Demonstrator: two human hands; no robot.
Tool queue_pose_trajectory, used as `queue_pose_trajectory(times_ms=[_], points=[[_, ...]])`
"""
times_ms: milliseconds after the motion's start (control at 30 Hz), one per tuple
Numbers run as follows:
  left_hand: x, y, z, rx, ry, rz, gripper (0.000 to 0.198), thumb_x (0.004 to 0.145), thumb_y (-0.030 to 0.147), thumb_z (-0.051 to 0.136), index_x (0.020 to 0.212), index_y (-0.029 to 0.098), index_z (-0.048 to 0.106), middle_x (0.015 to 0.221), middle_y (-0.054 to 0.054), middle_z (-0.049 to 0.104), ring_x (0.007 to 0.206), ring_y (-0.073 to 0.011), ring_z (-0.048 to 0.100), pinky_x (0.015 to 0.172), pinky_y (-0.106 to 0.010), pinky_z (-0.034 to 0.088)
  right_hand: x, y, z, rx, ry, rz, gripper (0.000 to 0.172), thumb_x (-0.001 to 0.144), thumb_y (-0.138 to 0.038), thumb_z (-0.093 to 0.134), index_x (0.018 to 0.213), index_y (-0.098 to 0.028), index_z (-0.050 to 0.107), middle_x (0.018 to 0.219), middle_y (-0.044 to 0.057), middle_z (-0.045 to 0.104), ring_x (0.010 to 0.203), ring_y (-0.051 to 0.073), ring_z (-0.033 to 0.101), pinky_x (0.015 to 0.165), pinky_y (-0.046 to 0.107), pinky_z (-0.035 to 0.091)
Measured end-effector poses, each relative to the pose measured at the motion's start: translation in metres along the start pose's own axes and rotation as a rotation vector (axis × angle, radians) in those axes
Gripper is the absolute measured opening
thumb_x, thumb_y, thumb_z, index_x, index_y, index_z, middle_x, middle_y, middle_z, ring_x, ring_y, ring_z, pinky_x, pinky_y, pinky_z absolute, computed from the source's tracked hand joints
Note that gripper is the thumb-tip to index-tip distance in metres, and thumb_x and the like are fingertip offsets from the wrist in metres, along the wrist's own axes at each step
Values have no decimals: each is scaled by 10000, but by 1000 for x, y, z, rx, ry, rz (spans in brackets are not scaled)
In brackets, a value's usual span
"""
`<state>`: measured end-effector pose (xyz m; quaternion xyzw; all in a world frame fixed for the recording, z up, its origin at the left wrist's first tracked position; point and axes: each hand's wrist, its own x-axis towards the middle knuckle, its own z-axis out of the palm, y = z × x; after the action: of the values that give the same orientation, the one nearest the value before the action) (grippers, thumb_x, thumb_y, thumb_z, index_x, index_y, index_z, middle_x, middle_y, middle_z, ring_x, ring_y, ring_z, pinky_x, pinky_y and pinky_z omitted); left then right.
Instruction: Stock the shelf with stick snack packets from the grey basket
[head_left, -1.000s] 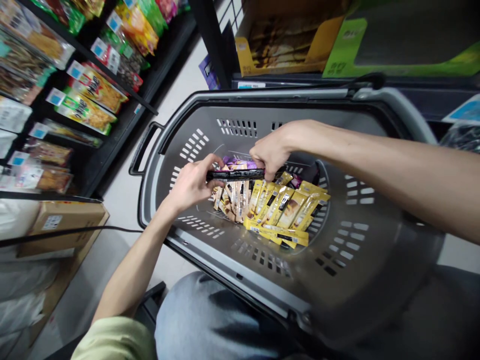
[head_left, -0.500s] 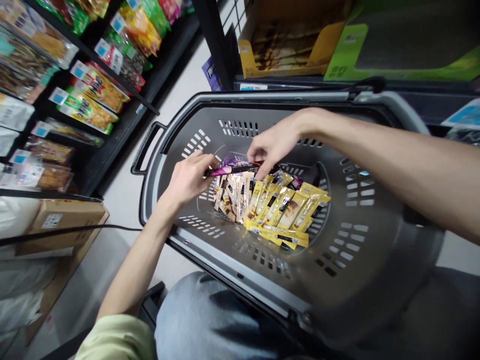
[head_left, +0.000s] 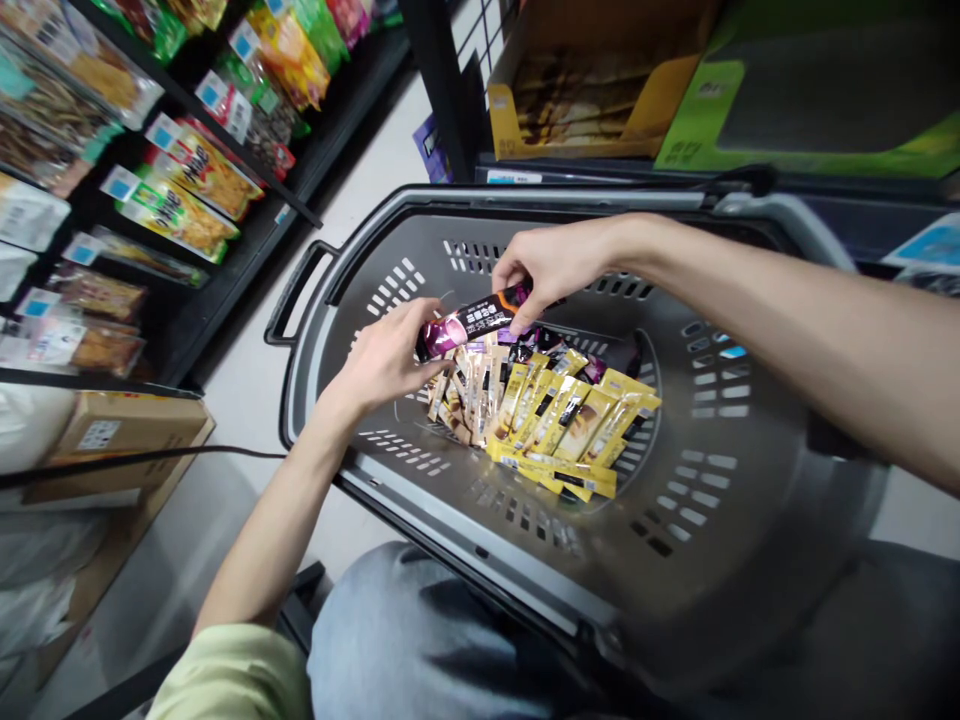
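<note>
A slim black-and-purple snack packet (head_left: 480, 316) is stretched between my two hands above the basket floor, its printed face turned up toward me. My left hand (head_left: 390, 350) pinches its left end, thumb below and fingers above. At the other end, my right hand (head_left: 544, 272) grips it between thumb and fingers. Beneath lie several yellow packets (head_left: 562, 420) in a fanned row and several beige packets (head_left: 472, 390) to their left. More dark purple packets (head_left: 551, 345) lie behind these, partly hidden by my right hand. All rest in a grey shopping basket (head_left: 697, 590).
Shelves with bagged snacks (head_left: 187, 200) stand at the left, above a cardboard box (head_left: 124, 440). Behind the basket, a yellow display carton (head_left: 600, 110) and a green carton (head_left: 697, 115) sit on a shelf. My jeans-covered knee (head_left: 390, 630) is against the basket's near side.
The held packet has been raised slightly and rolled, so its printed face now shows instead of its edge. My left hand's fingers have spread around its end.
</note>
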<state>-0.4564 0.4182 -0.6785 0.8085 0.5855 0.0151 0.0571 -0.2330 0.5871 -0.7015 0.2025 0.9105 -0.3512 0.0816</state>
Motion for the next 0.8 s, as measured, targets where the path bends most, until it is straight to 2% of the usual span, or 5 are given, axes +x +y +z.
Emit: queue_pose_trajectory(times_ms=[100,300,467,633,800], points=[[0,2,-1,26,-39,24,566,914,494,585,1358,157,487,1253,-124,641,1084,-255,630,878,-345,497,1,0,0,12,25,-17,605,707,-609,810,1061,-122,756,920,34,726,804,163,600,673,266,410],[2,6,-2,49,-94,0,491,986,572,420,1214,177,601,1047,-87,701,912,-221,665,722,-300,456,1,0,2,101,16,-47,526,762,-560,786,1065,-131,773,979,62,758,834,161,640,710,273,452],[3,9,-5,17,-165,-17,485,1041,524,287,1003,180,627,845,-59,705,733,-179,645,624,-291,362,0,-1,1,144,-27,-75,502,766,-547,779,1060,-140,781,1007,62,768,874,177,663,723,276,475],[3,10,-5,26,-187,-23,457,1054,470,264,990,185,615,761,-43,669,679,-175,625,608,-293,334,-2,-6,1,135,-69,-42,523,766,-571,768,1066,-142,781,1010,65,769,896,190,667,732,287,482],[3,8,-4,65,-178,-45,437,1047,451,296,1003,182,638,744,-50,675,630,-170,609,596,-294,327,-4,-8,0,208,-53,-56,513,783,-584,754,1052,-149,786,992,79,769,885,190,674,726,288,475]])
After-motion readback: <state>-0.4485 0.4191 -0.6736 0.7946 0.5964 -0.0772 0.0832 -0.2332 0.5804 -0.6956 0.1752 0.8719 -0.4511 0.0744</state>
